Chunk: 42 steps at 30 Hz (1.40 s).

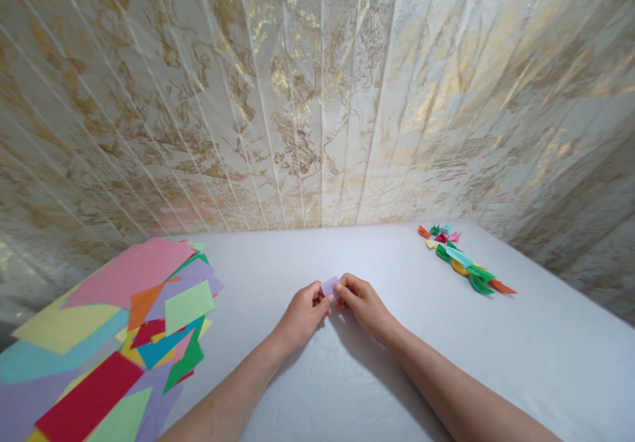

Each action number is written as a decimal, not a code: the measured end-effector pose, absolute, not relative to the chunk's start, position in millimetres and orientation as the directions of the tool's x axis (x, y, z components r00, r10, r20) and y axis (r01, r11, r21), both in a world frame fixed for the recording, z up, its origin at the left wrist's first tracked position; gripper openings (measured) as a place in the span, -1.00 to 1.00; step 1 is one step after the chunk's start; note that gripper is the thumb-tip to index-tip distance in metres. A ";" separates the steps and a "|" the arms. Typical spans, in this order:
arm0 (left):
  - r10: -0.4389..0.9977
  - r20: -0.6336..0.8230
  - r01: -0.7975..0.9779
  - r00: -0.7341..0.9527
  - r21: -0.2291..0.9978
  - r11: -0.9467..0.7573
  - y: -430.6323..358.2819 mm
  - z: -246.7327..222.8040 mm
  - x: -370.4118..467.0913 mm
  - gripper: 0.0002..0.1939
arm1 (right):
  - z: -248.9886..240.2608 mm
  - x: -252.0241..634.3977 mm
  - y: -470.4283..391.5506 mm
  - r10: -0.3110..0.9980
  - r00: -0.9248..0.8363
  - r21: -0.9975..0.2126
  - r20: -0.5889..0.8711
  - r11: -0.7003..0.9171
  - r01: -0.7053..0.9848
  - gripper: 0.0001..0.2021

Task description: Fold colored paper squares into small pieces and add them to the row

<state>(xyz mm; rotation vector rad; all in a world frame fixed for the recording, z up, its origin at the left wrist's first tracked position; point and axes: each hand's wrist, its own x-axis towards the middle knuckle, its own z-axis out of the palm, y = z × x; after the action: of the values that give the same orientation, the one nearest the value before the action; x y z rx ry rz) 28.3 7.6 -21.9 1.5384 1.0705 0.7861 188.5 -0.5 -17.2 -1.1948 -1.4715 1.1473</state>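
A small piece of light purple paper (329, 286) is held up between my two hands, just above the white table. My left hand (306, 309) pinches its left edge between thumb and fingers. On the other side, my right hand (362, 301) grips the paper's right edge, with the thumb on the face toward me. The fingers behind the paper are partly hidden, and I cannot tell whether it is folded.
Loose sheets and scraps of coloured paper, with a pink sheet (133, 273) and a red piece (89, 399), cover the table's left side. Several small folded paper pieces (459, 257) lie at the back right. A gold-patterned curtain (297, 98) hangs behind the white table (496, 362).
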 end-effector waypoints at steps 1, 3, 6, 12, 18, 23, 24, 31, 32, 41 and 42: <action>0.919 -0.050 0.229 0.390 0.972 -0.045 7.3 -21.4 28.4 -0.81 | -18.7 188.7 0.1 0.988 -0.131 -0.983 0.079 0.099 0.156 -0.61; 0.915 -0.036 0.220 0.401 0.974 -0.058 6.4 -19.4 29.1 -0.83 | -20.9 189.2 1.1 0.990 -0.122 -0.984 0.073 0.092 0.155 -0.59; 0.918 -0.020 0.204 0.396 0.977 -0.067 4.7 -15.4 30.1 -0.83 | -20.7 189.8 1.3 0.992 -0.111 -0.982 0.064 0.082 0.169 -0.57; 0.934 -0.049 0.166 0.355 0.986 -0.012 6.0 -13.7 30.3 -0.77 | -12.7 188.9 -1.1 0.989 -0.136 -0.992 0.057 0.071 0.102 -0.60; 0.934 0.022 0.125 0.355 0.990 -0.070 7.1 -16.0 28.5 -0.80 | -15.1 188.9 0.2 0.993 -0.112 -1.000 0.029 0.028 -0.008 -0.73; 0.967 0.138 0.176 0.213 0.968 -0.177 4.3 -11.4 26.6 -0.80 | -17.4 190.7 2.3 0.994 -0.101 -0.995 -0.051 -0.059 -0.079 -0.79; 0.961 0.174 0.196 0.213 0.956 -0.216 3.9 -10.3 26.4 -0.82 | -16.9 190.8 2.1 0.993 -0.105 -0.995 -0.050 -0.059 -0.083 -0.80; 0.953 0.239 0.230 0.186 0.932 -0.279 4.5 -8.5 26.3 -0.89 | -13.2 189.8 0.6 0.994 -0.101 -0.994 -0.046 -0.055 -0.096 -0.83; 0.953 0.243 0.235 0.184 0.930 -0.282 4.8 -8.8 26.1 -0.89 | -13.2 189.8 0.7 0.993 -0.105 -0.994 -0.045 -0.055 -0.098 -0.83; 0.931 0.299 0.279 0.210 0.894 -0.350 6.6 -14.1 24.9 -0.89 | -11.8 189.8 0.0 0.993 -0.111 -0.995 -0.049 -0.058 -0.079 -0.86; 0.933 0.290 0.277 0.211 0.898 -0.342 6.6 -14.5 25.1 -0.89 | -11.5 189.8 -0.2 0.993 -0.112 -0.995 -0.050 -0.059 -0.079 -0.86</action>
<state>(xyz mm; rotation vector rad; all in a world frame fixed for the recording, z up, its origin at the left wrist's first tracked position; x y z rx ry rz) 25.1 6.6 -14.5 1.7632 1.1328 1.1486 189.8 -0.2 -11.5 -1.1337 -1.2010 1.3679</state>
